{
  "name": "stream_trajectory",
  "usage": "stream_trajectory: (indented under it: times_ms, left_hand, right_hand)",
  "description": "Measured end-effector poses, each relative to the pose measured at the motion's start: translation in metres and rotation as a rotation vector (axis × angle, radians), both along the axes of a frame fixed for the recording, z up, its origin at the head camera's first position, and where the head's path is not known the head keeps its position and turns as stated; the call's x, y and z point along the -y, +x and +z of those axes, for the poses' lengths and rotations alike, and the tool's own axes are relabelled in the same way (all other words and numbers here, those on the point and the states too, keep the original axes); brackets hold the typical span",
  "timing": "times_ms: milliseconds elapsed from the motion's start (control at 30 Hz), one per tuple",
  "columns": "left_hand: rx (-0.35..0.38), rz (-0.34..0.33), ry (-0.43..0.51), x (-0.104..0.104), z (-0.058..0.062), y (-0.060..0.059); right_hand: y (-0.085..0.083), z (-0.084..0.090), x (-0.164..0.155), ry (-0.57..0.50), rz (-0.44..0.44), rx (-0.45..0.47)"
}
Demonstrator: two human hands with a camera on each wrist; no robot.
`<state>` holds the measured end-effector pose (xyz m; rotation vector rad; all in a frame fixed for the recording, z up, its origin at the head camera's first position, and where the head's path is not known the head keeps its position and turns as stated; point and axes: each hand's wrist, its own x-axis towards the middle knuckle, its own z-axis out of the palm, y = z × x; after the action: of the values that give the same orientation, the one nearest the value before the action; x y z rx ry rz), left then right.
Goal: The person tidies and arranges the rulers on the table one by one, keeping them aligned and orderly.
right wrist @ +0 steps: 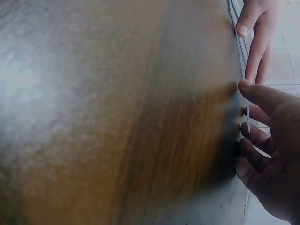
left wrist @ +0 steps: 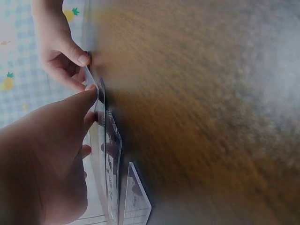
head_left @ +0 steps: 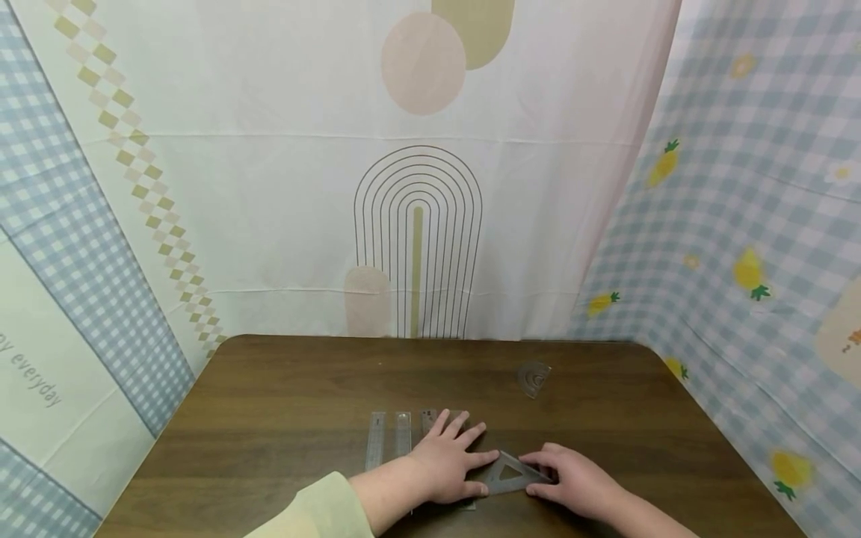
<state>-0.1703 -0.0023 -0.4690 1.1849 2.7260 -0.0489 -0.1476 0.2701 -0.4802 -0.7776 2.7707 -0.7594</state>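
Triangle set square [head_left: 509, 474] is lying flat on the wooden table [head_left: 269, 403], near its front edge, with both hands working on it. Left hand [head_left: 449, 463] is resting on the table with fingers spread and straight, its thumb touching the triangle's left corner, its palm covering the lower ends of the straight rulers [head_left: 389, 441] lying just left of the triangle. Right hand [head_left: 577, 482] is pinching the triangle's right corner with curled fingers. Behind the triangle, farther back on the table, a small protractor [head_left: 534, 378] is lying.
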Motion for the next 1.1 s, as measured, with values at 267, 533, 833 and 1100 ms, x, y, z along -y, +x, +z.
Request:
stream_trajectory:
  times_ms: [267, 533, 833, 1100]
  left_hand:
    - [-0.021, -0.023, -0.002, -0.002, 0.000, 0.000]
    - [-0.004, -0.042, -0.010, -0.003, 0.001, -0.001]
    - [0.009, -0.061, 0.003, -0.004, 0.001, -0.001]
    - [0.001, -0.070, 0.007, -0.004, 0.001, 0.001]
  right_hand:
    - [0.001, -0.001, -0.004, -0.028, 0.020, 0.028]
    - [0.004, 0.001, -0.007, -0.029, 0.040, 0.042]
    - [0.006, 0.002, -0.010, -0.012, 0.042, 0.061]
    - [0.006, 0.001, -0.014, -0.021, 0.053, 0.067]
